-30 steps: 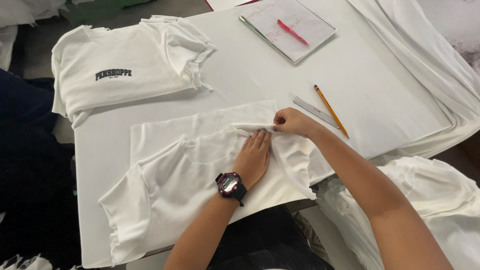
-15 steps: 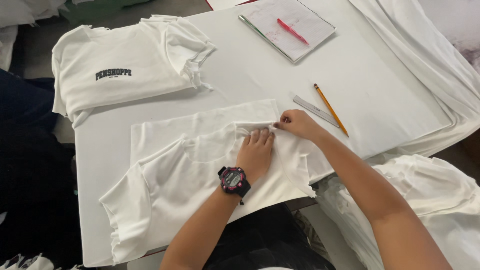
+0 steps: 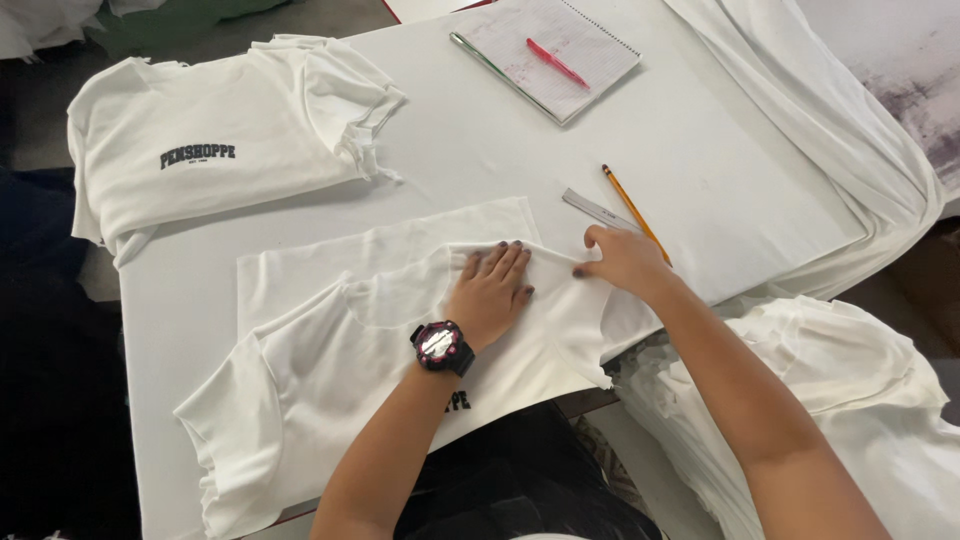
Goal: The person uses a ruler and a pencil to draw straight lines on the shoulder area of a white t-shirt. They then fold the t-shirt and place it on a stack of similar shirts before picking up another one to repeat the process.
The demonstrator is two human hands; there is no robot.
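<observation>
White table fills most of the frame, with a white T-shirt spread across its lower centre. The left hand lies flat on the shirt, fingers straight and close together, gripping nothing. The right hand presses on the shirt's right edge with fingers loosely curled, just below a grey ruler and a pencil. A folded stack of shirts sits at upper left; a notebook with a red pen lies at top.

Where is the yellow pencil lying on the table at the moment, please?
In the head view, the yellow pencil lies right of centre on the white table, beside the grey ruler, just beyond the right hand.
</observation>
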